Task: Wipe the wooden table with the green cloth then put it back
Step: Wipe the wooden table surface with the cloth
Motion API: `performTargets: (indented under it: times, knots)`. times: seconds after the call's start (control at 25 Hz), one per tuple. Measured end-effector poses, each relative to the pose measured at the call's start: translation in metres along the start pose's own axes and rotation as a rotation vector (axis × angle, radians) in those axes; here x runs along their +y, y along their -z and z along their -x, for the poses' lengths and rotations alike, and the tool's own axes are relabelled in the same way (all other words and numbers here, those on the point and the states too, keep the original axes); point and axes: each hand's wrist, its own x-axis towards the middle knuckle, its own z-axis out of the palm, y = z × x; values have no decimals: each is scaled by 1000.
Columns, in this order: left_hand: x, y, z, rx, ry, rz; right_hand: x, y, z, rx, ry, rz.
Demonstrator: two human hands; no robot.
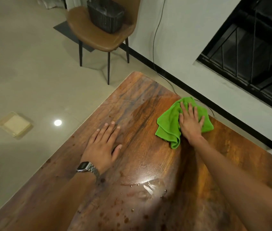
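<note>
The green cloth (169, 124) lies crumpled on the far right part of the wooden table (142, 100), near its wall-side edge. My right hand (190, 122) presses flat on top of the cloth, fingers spread. My left hand (102, 144), with a metal watch on the wrist, rests flat on the bare wood to the left, holding nothing. The wood between the hands has a darker wet patch, and water drops and a puddle glint near the front middle of the table.
A brown chair (98, 34) with a dark basket (106, 15) on its seat stands beyond the table's far corner. A shallow tray (14, 125) lies on the floor at left. A black cable (155, 47) runs down the wall. A barred window (252, 52) is at right.
</note>
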Motion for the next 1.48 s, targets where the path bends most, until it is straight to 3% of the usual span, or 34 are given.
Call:
performTargets:
  times: [0.2, 0.4, 0.52, 0.64, 0.84, 0.96, 1.08, 1.24, 1.48]
  knots:
    - [-2, -1, 1, 47, -2, -9, -125, -11, -65, -55, 106, -10]
    - [-3, -1, 2, 59, -16, -14, -195, -33, -16, -68, 435, 57]
    - [-3, 0, 3, 26, -14, -32, -163, -38, 33, -43, 531, 52]
    - [-4, 0, 3, 34, -19, 11, -94, -33, 68, -43, 504, 55]
    - [-2, 3, 3, 27, 0, 38, 47, -7, 77, 13, 124, 78]
    - [-3, 2, 2, 29, -2, 45, 60, 7, 31, -3, -5, 46]
    - [-3, 2, 3, 38, -4, 53, 22, 13, -34, -15, 14, 38]
    - [-1, 4, 4, 42, 5, 73, -76, 0, -108, -82, 230, -18]
    - [-1, 5, 4, 71, 20, 87, -222, -26, -108, -42, 356, 55]
